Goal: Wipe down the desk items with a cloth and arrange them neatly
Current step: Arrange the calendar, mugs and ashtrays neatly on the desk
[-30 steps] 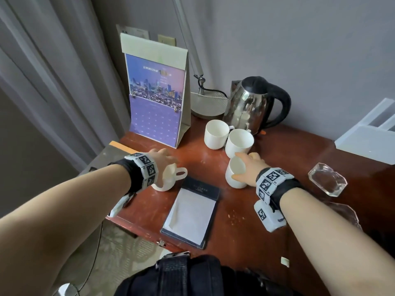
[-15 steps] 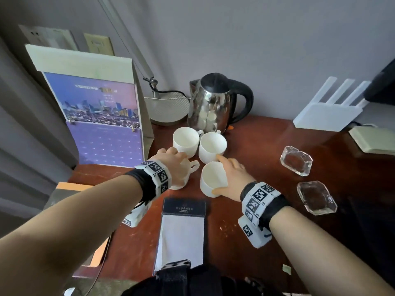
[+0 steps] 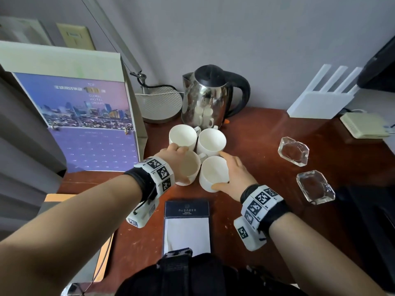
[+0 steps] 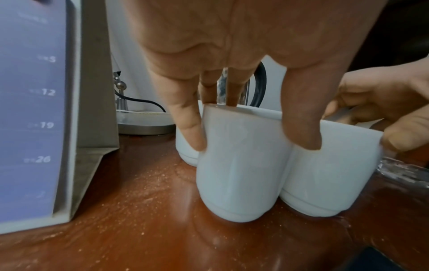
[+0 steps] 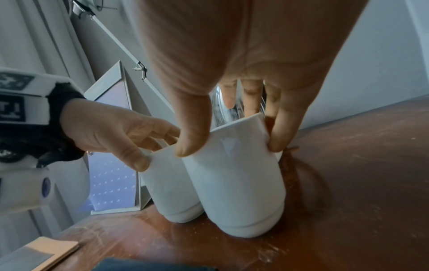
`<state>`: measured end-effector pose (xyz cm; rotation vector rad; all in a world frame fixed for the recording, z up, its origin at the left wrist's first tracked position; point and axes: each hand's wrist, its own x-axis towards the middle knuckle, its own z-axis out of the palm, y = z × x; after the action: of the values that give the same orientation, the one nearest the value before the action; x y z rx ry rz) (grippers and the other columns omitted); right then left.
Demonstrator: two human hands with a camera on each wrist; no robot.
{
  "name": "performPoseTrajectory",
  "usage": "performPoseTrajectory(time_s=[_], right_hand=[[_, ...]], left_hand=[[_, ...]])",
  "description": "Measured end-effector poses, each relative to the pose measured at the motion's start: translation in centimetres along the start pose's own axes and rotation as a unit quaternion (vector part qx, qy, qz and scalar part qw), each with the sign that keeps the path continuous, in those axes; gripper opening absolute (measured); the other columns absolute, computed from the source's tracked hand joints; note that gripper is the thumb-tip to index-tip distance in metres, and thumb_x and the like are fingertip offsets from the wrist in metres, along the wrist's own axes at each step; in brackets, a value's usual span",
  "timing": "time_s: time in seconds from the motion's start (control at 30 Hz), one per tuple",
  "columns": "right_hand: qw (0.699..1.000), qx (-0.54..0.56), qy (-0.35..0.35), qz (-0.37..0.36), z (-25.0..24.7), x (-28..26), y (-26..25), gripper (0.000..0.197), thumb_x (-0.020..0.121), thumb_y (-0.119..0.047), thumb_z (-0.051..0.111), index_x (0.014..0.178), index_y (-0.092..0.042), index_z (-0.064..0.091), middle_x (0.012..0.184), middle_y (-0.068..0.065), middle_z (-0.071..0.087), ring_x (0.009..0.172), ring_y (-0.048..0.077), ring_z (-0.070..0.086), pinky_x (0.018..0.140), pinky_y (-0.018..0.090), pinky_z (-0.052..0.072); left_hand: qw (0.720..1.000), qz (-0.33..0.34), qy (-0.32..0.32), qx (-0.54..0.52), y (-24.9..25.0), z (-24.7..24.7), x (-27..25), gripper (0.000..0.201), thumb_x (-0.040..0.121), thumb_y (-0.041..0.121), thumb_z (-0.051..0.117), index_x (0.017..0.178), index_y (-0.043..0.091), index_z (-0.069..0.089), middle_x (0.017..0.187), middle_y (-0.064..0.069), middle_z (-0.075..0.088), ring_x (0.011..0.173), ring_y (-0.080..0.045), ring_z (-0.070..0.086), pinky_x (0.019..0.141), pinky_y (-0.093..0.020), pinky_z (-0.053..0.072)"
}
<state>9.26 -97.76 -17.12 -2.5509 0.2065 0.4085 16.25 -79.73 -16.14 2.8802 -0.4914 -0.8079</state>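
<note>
White ceramic and plain, four handled cups stand upright, mouths up, in a tight square on the red-brown wooden desk (image 3: 267, 133) between the purple desk calendar (image 3: 89, 122) and two glass ashtrays (image 3: 294, 151), just before the steel electric kettle (image 3: 206, 97). The left hand (image 3: 174, 160) pinches the front-left cup (image 3: 189, 167) at its rim, thumb against fingers, its handle pointing right and back toward the kettle. The right hand (image 3: 234, 175) likewise grips the front-right cup (image 3: 213, 173), which touches its neighbour; its handle is hidden.
</note>
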Motion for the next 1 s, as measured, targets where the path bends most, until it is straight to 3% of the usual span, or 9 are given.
performPoseTrajectory(time_s=[0.6,0.77,0.9,1.0], right_hand=[[1.0,0.01,0.011,0.013,0.8,0.5,0.1,0.08,0.077,-0.026,0.073,0.141,-0.025,0.026,0.145,-0.001,0.025,0.123,0.022,0.042,0.093,0.032,0.041],[1.0,-0.004,0.007,0.006,0.8,0.1,0.2,0.077,0.079,-0.029,0.07,0.141,-0.026,0.025,0.15,-0.002,0.018,0.127,0.023,0.039,0.096,0.035,0.04],[1.0,-0.009,0.006,-0.016,0.3,-1.0,1.4,0.077,0.083,-0.033,0.065,0.145,-0.026,0.019,0.152,-0.002,0.016,0.134,0.021,0.031,0.103,0.033,0.033],[0.999,-0.033,0.017,-0.019,-0.9,-2.7,3.7,0.071,0.087,-0.035,0.059,0.145,-0.027,0.019,0.149,-0.001,0.02,0.134,0.023,0.029,0.104,0.034,0.031]], left_hand=[[0.997,-0.039,0.047,-0.038,0.6,1.3,-0.3,0.088,0.075,0.04,0.071,0.143,0.024,0.018,0.136,-0.005,0.029,0.119,-0.027,0.042,0.087,-0.038,0.044],[0.997,-0.035,0.048,-0.04,0.7,1.2,-0.5,0.09,0.076,0.042,0.07,0.145,0.024,0.015,0.141,-0.005,0.027,0.127,-0.028,0.036,0.098,-0.041,0.039],[0.992,-0.034,0.101,-0.073,1.7,1.1,-2.2,0.088,0.081,0.043,0.064,0.147,0.027,0.008,0.15,-0.003,0.013,0.139,-0.026,0.015,0.11,-0.04,0.026],[0.986,-0.006,0.145,-0.08,4.5,1.1,-3.9,0.087,0.082,0.043,0.063,0.148,0.025,0.009,0.151,-0.005,0.012,0.14,-0.027,0.013,0.113,-0.039,0.021]])
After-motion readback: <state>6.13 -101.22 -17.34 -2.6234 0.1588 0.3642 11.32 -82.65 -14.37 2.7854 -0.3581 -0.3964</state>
